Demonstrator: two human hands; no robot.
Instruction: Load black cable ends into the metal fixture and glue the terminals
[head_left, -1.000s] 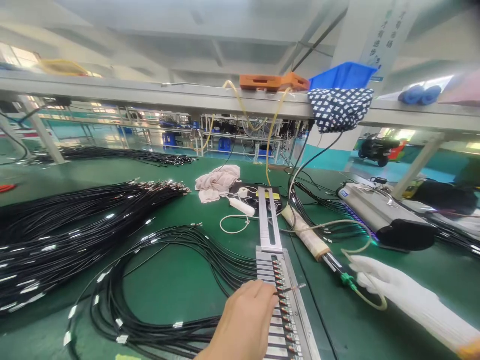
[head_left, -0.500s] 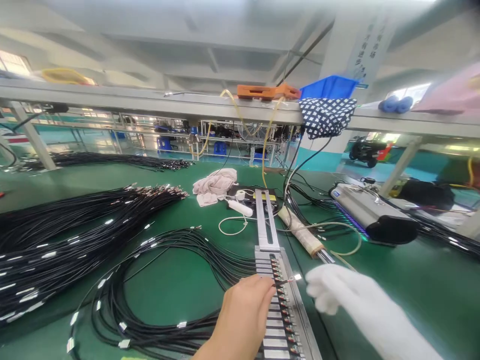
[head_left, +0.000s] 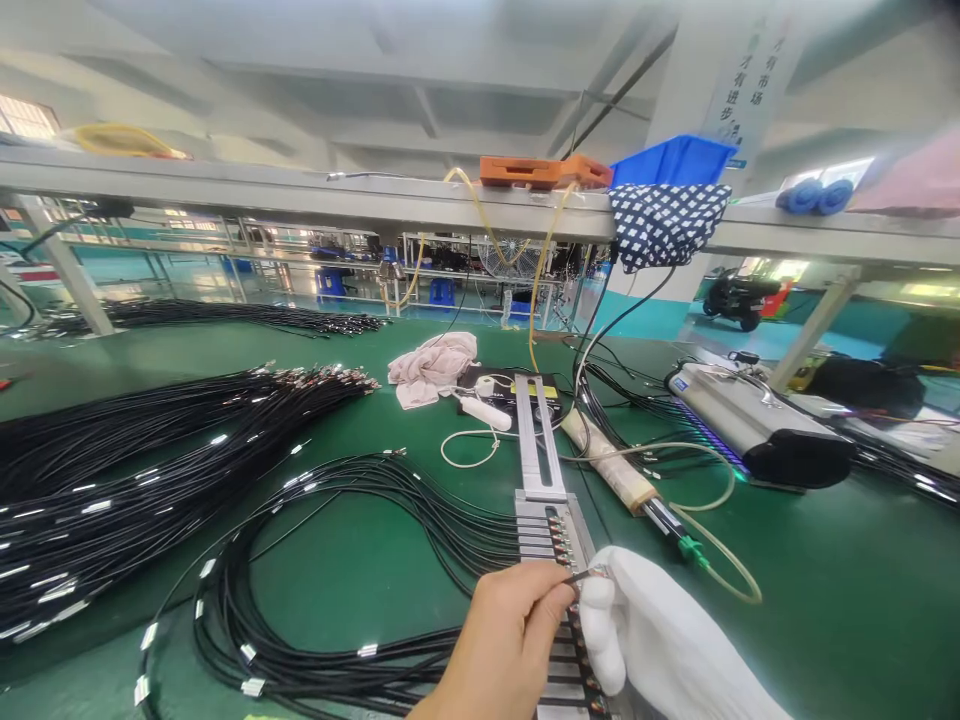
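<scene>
My bare left hand (head_left: 502,640) pinches the end of a thin black cable (head_left: 576,576) just above the metal fixture rail (head_left: 551,520), which holds a row of cable ends in its slots. My right hand (head_left: 652,640), in a white glove, has its fingertips closed on the same cable tip from the right, and the two hands touch. A loose loop of black cables (head_left: 337,560) runs from the rail out to the left. A soldering-type tool (head_left: 619,475) with a paper-wrapped handle and green collar lies to the right of the rail.
A large bundle of black cables (head_left: 150,450) covers the left of the green bench (head_left: 825,600). A pink cloth (head_left: 435,362), a white plug with cord (head_left: 484,412) and a grey machine (head_left: 757,425) lie further back. An overhead shelf carries a blue bin (head_left: 671,160) and an orange case (head_left: 544,170).
My gloved right hand left the tool's green end at the right and moved left to the rail, meeting my left hand at the cable tip. My left hand stayed at the rail.
</scene>
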